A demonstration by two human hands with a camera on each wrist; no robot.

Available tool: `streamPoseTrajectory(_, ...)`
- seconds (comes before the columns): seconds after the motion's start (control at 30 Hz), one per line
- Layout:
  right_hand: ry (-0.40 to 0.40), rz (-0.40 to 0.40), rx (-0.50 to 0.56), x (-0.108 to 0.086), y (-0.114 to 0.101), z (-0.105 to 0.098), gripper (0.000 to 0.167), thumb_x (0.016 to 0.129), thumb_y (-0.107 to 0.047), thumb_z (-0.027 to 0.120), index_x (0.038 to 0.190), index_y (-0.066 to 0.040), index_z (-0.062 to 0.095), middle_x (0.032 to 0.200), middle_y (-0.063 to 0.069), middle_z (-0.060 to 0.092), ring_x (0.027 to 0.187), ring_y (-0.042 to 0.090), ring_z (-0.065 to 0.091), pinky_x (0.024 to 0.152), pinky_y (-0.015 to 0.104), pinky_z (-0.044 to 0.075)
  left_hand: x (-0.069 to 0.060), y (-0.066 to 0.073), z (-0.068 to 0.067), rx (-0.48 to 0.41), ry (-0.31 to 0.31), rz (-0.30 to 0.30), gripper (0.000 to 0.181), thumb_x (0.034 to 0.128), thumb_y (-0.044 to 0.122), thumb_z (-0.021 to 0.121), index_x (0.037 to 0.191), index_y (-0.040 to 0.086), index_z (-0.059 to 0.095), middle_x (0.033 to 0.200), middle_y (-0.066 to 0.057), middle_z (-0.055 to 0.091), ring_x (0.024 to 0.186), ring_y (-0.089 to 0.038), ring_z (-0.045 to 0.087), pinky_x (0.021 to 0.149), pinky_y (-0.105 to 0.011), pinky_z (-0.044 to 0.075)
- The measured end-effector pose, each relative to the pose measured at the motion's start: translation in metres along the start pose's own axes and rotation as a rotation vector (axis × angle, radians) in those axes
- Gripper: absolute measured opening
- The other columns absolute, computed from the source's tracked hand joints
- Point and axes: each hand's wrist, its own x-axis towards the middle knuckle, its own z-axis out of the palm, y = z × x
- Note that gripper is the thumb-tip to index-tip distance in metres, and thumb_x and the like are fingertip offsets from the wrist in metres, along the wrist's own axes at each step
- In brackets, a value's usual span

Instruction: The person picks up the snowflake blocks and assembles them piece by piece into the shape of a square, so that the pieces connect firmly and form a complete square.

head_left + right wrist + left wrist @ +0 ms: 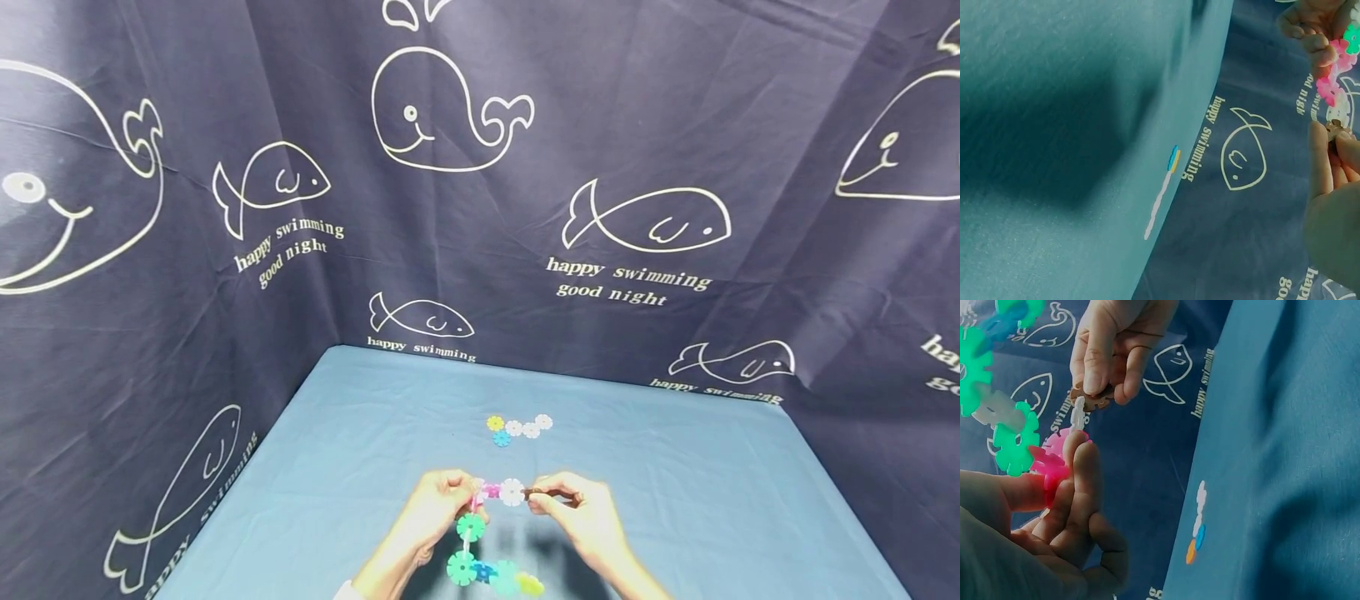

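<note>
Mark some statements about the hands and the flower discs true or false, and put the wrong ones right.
1. The right hand pinches a brown flower disc. True.
2. The left hand pinches a green flower disc. False: it grips a pink flower disc.
3. A white flower disc is next to the brown flower disc. True.
4. Three more white flower discs lie beyond the hands. True.
5. Only those lie on the blue tablecloth. False: a yellow disc and a blue disc lie there too.

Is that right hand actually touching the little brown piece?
Touching: the left wrist view shows the right hand pinching the brown piece, fingertips right against it.
</note>
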Motion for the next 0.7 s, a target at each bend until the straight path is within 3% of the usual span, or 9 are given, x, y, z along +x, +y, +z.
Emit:
streamPoseTrajectory(0.13, -0.019, 0.043, 0.076, -0.006, 0.003, 0.003, 0.006, 0.088, 0.005, 0.073, 0.094, 0.006, 0.073, 0.095, 0.022, 0.073, 0.079, 0.019, 0.074, 0.071, 0.04, 0.061, -0.001, 0.01, 0.003, -0.01, -0.004, 0.022, 0.025, 0.099, 0.012, 0.061, 0.093, -0.011, 0.068, 0.066, -0.012, 0.07, 0.053, -0.011, 0.063, 0.052, -0.02, 0.048)
streamPoseTrajectory(0.23, 0.039, 0.097, 0.132, -0.011, 0.002, 0.003, 0.007, 0.088, 0.006, 0.073, 0.094, 0.009, 0.07, 0.095, 0.023, 0.073, 0.08, 0.024, 0.074, 0.072, 0.042, 0.06, -0.002, 0.018, 0.006, 0.003, -0.032, 0.036, 0.024, 0.0985, 0.012, 0.062, 0.09, -0.01, 0.067, 0.067, -0.014, 0.07, 0.052, -0.011, 0.063, 0.051, -0.021, 0.048)
streamPoseTrajectory(0.37, 0.095, 0.107, 0.072, -0.008, -0.001, 0.0, 0.008, 0.089, 0.0, 0.074, 0.095, 0.005, 0.07, 0.091, 0.017, 0.073, 0.078, 0.023, 0.074, 0.072, 0.04, 0.061, -0.002, 0.015, 0.008, 0.01, -0.086, 0.022, 0.022, 0.0996, 0.011, 0.06, 0.09, -0.008, 0.067, 0.073, -0.018, 0.072, 0.058, -0.013, 0.066, 0.057, -0.024, 0.054)
streamPoseTrajectory(0.6, -0.048, -0.003, 0.025, 0.008, 0.003, -0.01, 0.006, 0.091, 0.003, 0.069, 0.097, 0.005, 0.069, 0.091, 0.017, 0.071, 0.079, 0.017, 0.072, 0.072, 0.04, 0.061, -0.005, 0.007, 0.005, 0.069, -0.191, -0.031, 0.021, 0.1004, 0.015, 0.06, 0.097, -0.004, 0.068, 0.086, -0.016, 0.075, 0.076, -0.019, 0.072, 0.063, -0.032, 0.057)
streamPoseTrajectory(0.7, -0.069, -0.009, 0.027, 0.01, 0.003, -0.013, 0.006, 0.09, 0.006, 0.068, 0.097, 0.006, 0.069, 0.088, 0.014, 0.072, 0.077, 0.015, 0.071, 0.07, 0.042, 0.061, -0.005, 0.009, 0.003, 0.136, -0.188, -0.011, 0.018, 0.0998, 0.018, 0.063, 0.101, 0.0, 0.066, 0.089, -0.011, 0.074, 0.081, -0.02, 0.07, 0.063, -0.037, 0.058)
